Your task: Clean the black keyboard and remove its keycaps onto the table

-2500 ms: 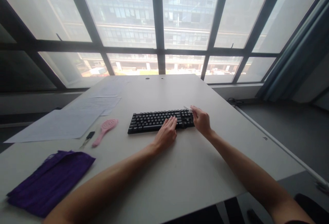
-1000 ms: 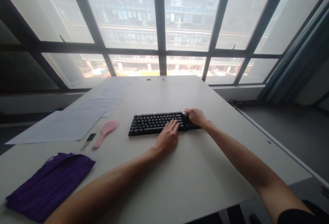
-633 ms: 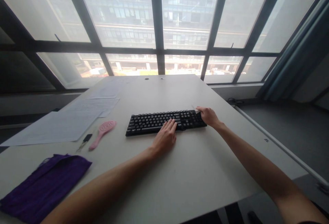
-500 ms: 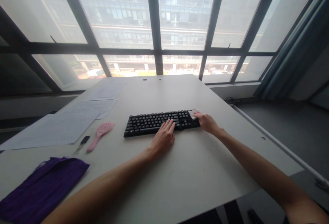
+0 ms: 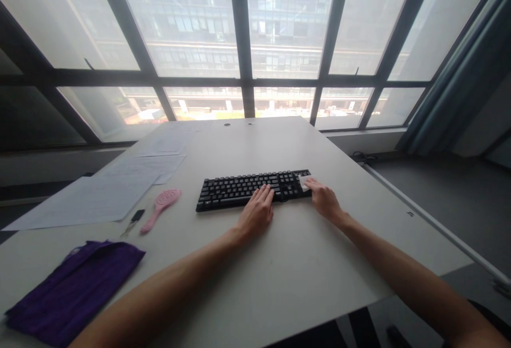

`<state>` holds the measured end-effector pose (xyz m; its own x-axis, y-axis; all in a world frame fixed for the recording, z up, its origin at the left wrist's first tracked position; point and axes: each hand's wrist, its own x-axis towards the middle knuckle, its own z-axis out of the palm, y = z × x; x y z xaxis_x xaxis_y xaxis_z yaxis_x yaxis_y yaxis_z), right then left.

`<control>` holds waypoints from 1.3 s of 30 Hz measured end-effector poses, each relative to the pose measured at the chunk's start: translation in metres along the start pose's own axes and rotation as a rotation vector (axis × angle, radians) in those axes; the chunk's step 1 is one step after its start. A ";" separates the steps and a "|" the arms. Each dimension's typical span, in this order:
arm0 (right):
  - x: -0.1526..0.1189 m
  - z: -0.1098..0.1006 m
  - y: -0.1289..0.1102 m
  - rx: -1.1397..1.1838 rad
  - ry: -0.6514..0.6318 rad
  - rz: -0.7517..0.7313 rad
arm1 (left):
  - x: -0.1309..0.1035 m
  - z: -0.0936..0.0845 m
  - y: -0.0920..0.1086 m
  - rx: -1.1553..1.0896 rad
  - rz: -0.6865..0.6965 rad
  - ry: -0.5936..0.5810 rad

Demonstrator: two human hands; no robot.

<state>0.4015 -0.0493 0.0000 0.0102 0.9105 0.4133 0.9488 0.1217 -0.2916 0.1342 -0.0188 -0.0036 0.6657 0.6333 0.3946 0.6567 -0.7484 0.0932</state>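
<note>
A black keyboard (image 5: 227, 191) lies on the white table in front of me. My left hand (image 5: 258, 207) rests flat with its fingers stretched out over the keyboard's front edge, right of its middle. At the keyboard's right end, my right hand (image 5: 323, 196) presses a white wipe (image 5: 304, 182) onto the number keys. Its fingers are closed on the wipe, which looks like a folded tissue or cloth.
Left of the keyboard lie a pink hairbrush (image 5: 162, 205), a small black item with a loop (image 5: 138, 216) and a purple cloth bag (image 5: 80, 289). White paper sheets (image 5: 88, 199) cover the table's left side. Large windows (image 5: 279, 23) stand beyond the far edge.
My right hand has drawn the wipe a little toward me over the number keys, baring the keyboard's far right corner. My left hand stays on the keyboard. The view has shifted slightly.
</note>
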 end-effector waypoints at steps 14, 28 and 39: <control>0.030 0.032 -0.106 0.272 -0.076 -0.223 | -0.008 -0.022 -0.014 -0.055 -0.106 0.094; 0.049 0.092 -0.251 0.319 -0.203 -0.493 | -0.112 -0.064 -0.104 0.032 -0.280 0.071; 0.046 0.087 -0.261 0.293 -0.233 -0.583 | -0.121 -0.069 -0.109 0.024 -0.308 0.093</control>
<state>0.1272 -0.0046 0.0198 -0.5743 0.7215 0.3868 0.6543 0.6885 -0.3127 -0.0424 -0.0271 0.0014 0.3993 0.8079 0.4334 0.8314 -0.5183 0.2003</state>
